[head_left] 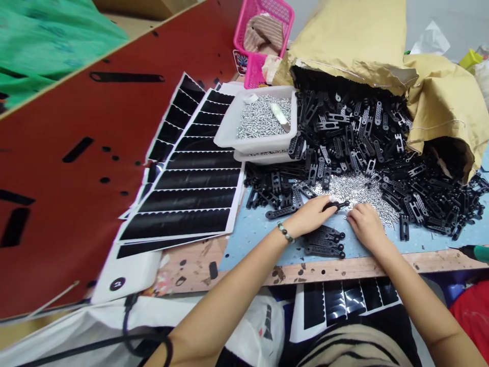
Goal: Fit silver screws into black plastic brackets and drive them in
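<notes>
My left hand (pixel 314 213) is closed round a black plastic part (pixel 336 205) whose narrow end points to the right. Close by on the right, my right hand (pixel 364 223) has its thumb and finger pinched together near that end; whatever sits between them is too small to name. Just behind both hands lies a heap of small silver screws (pixel 353 191). Below my left hand, several black plastic arms (pixel 324 242) rest side by side on the blue mat (pixel 248 239).
A white tub (pixel 229 125) of silver screws stands at back left of the hands. Paper sacks (pixel 351 35) spill black parts (pixel 362 132) across the back and right. Sheets of black strips (pixel 191 193) lie left, beside a red board (pixel 95 137). A green-handled tool (pixel 477 253) is at right.
</notes>
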`<state>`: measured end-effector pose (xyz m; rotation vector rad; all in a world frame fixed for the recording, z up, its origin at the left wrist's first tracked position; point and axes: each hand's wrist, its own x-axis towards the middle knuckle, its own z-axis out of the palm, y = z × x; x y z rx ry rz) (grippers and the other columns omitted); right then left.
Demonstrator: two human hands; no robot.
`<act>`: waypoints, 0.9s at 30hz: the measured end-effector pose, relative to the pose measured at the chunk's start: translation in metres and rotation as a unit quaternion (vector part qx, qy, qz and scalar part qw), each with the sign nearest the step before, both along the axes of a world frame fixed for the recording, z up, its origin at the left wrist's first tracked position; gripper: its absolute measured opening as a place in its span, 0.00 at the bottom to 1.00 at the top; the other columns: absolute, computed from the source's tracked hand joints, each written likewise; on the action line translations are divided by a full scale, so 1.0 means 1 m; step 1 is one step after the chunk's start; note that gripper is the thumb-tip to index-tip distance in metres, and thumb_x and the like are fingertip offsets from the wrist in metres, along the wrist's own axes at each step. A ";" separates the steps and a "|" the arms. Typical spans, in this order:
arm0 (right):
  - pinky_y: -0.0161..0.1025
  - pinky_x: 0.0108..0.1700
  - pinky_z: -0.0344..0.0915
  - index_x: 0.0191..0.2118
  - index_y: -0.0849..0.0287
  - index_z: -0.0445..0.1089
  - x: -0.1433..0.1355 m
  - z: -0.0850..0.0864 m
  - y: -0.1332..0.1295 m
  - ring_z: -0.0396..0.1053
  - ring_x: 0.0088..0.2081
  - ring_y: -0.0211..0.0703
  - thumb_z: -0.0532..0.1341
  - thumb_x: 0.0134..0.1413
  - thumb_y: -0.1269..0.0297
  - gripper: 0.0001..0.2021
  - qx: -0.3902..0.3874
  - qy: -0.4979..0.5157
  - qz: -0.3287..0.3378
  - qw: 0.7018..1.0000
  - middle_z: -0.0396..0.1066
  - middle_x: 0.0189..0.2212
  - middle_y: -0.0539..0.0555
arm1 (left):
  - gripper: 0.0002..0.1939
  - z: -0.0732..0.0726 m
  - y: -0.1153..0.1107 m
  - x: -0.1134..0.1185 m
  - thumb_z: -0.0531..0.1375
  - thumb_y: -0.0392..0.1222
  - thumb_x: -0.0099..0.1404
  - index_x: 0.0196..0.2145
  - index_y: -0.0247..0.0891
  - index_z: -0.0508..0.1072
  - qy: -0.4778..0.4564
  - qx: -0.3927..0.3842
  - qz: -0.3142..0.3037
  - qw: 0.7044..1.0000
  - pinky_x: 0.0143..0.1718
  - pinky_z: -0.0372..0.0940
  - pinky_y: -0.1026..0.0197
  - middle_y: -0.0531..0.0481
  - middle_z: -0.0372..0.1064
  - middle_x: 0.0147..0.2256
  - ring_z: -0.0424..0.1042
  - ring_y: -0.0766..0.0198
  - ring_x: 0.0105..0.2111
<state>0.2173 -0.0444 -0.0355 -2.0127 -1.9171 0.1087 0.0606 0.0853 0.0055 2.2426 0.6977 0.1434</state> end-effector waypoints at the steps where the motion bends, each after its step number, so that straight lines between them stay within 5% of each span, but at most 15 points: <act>1: 0.44 0.42 0.60 0.35 0.57 0.70 0.002 0.000 -0.001 0.61 0.39 0.48 0.55 0.61 0.62 0.08 0.004 0.003 -0.015 1.000 0.68 0.34 0.56 | 0.10 -0.001 -0.001 -0.001 0.51 0.43 0.67 0.34 0.37 0.68 -0.011 0.013 -0.013 1.000 0.44 0.62 0.57 0.48 0.67 0.36 0.67 0.58 0.40; 6: 0.45 0.46 0.63 0.46 0.58 0.68 0.010 -0.003 -0.018 0.64 0.43 0.48 0.55 0.61 0.62 0.11 0.051 0.091 -0.002 0.995 0.70 0.41 0.58 | 0.08 -0.008 -0.014 0.005 0.55 0.40 0.67 0.36 0.37 0.73 0.005 0.117 -0.093 0.989 0.44 0.61 0.58 0.48 0.67 0.37 0.66 0.59 0.40; 9: 0.46 0.46 0.64 0.44 0.55 0.71 0.007 -0.009 -0.022 0.66 0.42 0.47 0.52 0.63 0.64 0.11 0.057 0.098 0.016 0.993 0.71 0.40 0.57 | 0.08 -0.010 -0.020 0.009 0.54 0.39 0.67 0.39 0.38 0.74 0.025 0.149 -0.104 0.983 0.45 0.60 0.55 0.47 0.68 0.40 0.65 0.57 0.42; 18: 0.45 0.44 0.63 0.41 0.57 0.72 -0.011 -0.007 -0.015 0.66 0.40 0.47 0.53 0.62 0.64 0.10 0.040 0.098 0.043 0.993 0.72 0.37 0.56 | 0.13 -0.001 -0.013 -0.019 0.52 0.40 0.69 0.47 0.38 0.72 0.067 0.123 -0.116 0.983 0.49 0.60 0.53 0.45 0.68 0.45 0.66 0.56 0.47; 23: 0.46 0.45 0.62 0.40 0.57 0.71 -0.011 0.000 -0.020 0.65 0.40 0.48 0.54 0.62 0.65 0.09 0.013 0.090 0.059 0.994 0.72 0.35 0.55 | 0.48 -0.011 -0.032 -0.052 0.64 0.59 0.54 0.65 0.40 0.48 -0.003 0.130 -0.086 0.988 0.62 0.49 0.44 0.37 0.46 0.63 0.47 0.45 0.63; 27: 0.46 0.45 0.63 0.39 0.56 0.72 -0.009 0.006 -0.015 0.66 0.42 0.48 0.53 0.62 0.65 0.10 0.005 0.102 0.072 0.992 0.72 0.38 0.57 | 0.46 -0.025 -0.046 -0.053 0.65 0.57 0.55 0.64 0.38 0.50 -0.013 0.135 -0.059 0.989 0.63 0.49 0.43 0.35 0.50 0.61 0.48 0.46 0.63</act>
